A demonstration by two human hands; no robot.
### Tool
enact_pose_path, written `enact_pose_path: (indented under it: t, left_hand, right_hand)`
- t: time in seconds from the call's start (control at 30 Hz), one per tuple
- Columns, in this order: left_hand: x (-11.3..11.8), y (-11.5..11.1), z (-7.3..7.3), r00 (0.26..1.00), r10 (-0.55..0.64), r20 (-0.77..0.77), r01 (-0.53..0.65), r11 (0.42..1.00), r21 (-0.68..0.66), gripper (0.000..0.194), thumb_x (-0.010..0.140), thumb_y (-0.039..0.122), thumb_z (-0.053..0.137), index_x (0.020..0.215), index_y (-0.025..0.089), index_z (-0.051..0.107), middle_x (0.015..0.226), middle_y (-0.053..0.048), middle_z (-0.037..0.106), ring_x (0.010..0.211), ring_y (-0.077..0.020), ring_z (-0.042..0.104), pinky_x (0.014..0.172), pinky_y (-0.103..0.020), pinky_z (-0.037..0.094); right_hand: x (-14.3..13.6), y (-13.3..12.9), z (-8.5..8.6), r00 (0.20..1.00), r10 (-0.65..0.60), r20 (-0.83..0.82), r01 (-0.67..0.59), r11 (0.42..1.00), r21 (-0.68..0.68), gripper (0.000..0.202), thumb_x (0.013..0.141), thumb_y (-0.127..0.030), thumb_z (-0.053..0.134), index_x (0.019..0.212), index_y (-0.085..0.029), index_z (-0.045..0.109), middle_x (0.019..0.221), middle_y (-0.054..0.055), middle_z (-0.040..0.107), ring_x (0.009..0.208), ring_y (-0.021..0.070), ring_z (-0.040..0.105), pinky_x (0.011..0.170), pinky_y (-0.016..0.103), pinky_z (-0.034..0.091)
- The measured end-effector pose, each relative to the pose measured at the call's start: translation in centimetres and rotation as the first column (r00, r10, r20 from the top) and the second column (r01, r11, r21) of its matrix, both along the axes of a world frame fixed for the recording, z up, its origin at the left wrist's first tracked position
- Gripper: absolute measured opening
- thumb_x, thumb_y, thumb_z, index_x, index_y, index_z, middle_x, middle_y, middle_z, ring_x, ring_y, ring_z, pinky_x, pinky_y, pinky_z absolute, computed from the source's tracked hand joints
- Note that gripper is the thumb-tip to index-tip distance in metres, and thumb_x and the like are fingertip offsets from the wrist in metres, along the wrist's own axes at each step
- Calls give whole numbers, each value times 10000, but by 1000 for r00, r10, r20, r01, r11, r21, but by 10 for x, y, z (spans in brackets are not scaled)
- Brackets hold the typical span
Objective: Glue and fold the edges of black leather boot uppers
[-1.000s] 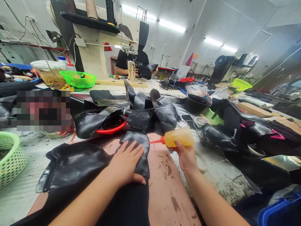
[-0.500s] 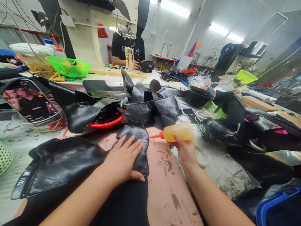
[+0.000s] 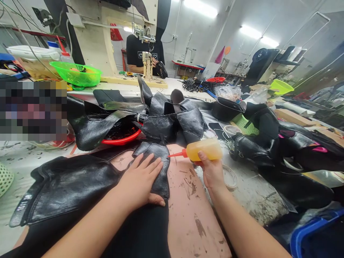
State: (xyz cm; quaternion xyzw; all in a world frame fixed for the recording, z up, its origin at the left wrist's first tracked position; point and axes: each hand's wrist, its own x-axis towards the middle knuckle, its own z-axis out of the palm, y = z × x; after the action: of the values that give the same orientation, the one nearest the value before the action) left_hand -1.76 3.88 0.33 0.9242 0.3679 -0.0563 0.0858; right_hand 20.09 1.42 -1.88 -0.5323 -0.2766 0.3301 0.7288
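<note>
My left hand lies flat with fingers spread on a black leather piece, which rests on a pink, stained board. In my right hand is a squeeze bottle of yellow liquid, held sideways. Its thin red nozzle points left, and the tip is at the right edge of the leather under my left fingers; whether it touches is hard to tell. More of the black leather work spreads to the left of my left hand.
Black leather parts are heaped behind the board, partly over a red basket. Farther back stand a green basket and a sewing machine, with a person behind. A blue bin sits at the lower right.
My hands and the bottle keep nearly the same position on the leather. The view has shifted slightly. Behind the machine, the person's hands and the black item have moved a little left.
</note>
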Motion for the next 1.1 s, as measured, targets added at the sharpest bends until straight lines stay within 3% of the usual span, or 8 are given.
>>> enact_pose_path:
  t: [0.3,0.73,1.1]
  left_hand:
    - [0,-1,1,1000,-4,-12,4,1000,8,1008,567,768,534,1361,191,305,1422,-77,255,1339,-285,147,1097,-445,51]
    - [-1,-1,-1,1000,0,4,0,1000,12,1003,572,765,534,1362,191,306,1422,-82,262,1339,-284,152,1095,-438,35]
    - [0,-1,1,1000,-4,14,4,1000,-7,1011,566,761,545,1359,179,310,1423,-81,257,1339,-288,151,1096,-457,42]
  right_hand:
    - [1,-2,0,1000,-14,-27,14,1000,6,433,505,-381,776,829,-150,606,778,29,626,639,137,558,455,222,443]
    - [2,-3,-5,998,68,-2,-68,997,-34,405,539,-377,766,842,-152,621,792,39,648,648,152,583,469,234,447]
    - [3,-3,-5,999,36,-4,-36,998,-61,432,519,-386,774,840,-147,612,766,32,641,620,148,571,461,239,448]
